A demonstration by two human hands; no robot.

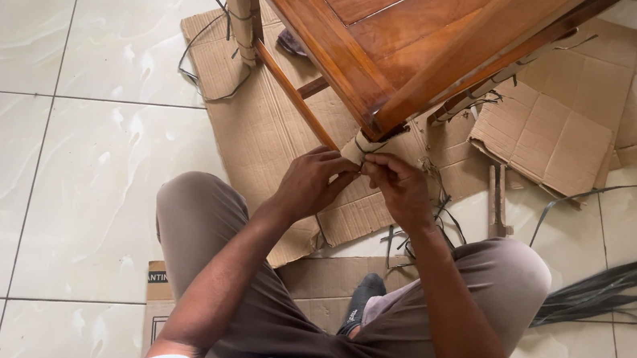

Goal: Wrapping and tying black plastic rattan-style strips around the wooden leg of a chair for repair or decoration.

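A brown wooden chair (370, 23) stands in front of me, its near leg (360, 148) wrapped in cardboard and bound with dark strap. My left hand (310, 182) and my right hand (398, 187) meet at that wrapped leg just below the seat corner. Both hands pinch the dark strap (369, 146) on the wrap, fingertips close together. The far left leg (242, 0) is also wrapped in cardboard with strap around it. My knees in brown trousers frame the hands.
Flattened cardboard sheets (560, 128) lie under and to the right of the chair on the pale tiled floor (33, 128). A bundle of dark straps (630, 282) lies at the right. Loose strap pieces (203, 60) trail near the far leg.
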